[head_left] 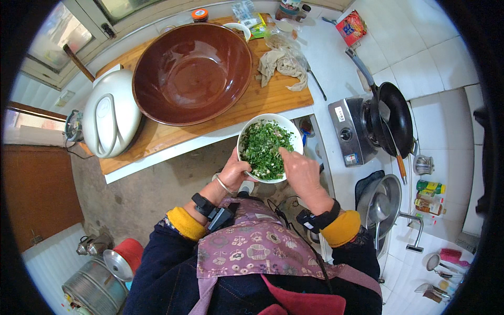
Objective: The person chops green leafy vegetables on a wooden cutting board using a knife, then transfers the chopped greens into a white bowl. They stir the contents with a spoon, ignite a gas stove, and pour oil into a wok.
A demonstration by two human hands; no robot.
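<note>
A white bowl (296, 132) is held out in front of my apron, over the floor by the counter edge. It is filled with chopped green leaves (267, 143) mixed with small pale bits. My left hand (235, 171) grips the bowl's near left rim, thumb on the edge. At its right side, my right hand (301, 173) is curled over the rim, with its fingertips at the greens. Whether a utensil is in those fingers cannot be made out. Beyond the bowl, a large brown glazed basin (193, 75) rests on a wooden board (275, 88).
Left of the basin sits a white lidded electric appliance (112, 114). A crumpled cloth (281, 69) lies on the board's right part. To the right are a gas stove (350, 132), a black wok (397, 118) with a spatula, and a metal basin (388, 197) under a faucet (417, 232).
</note>
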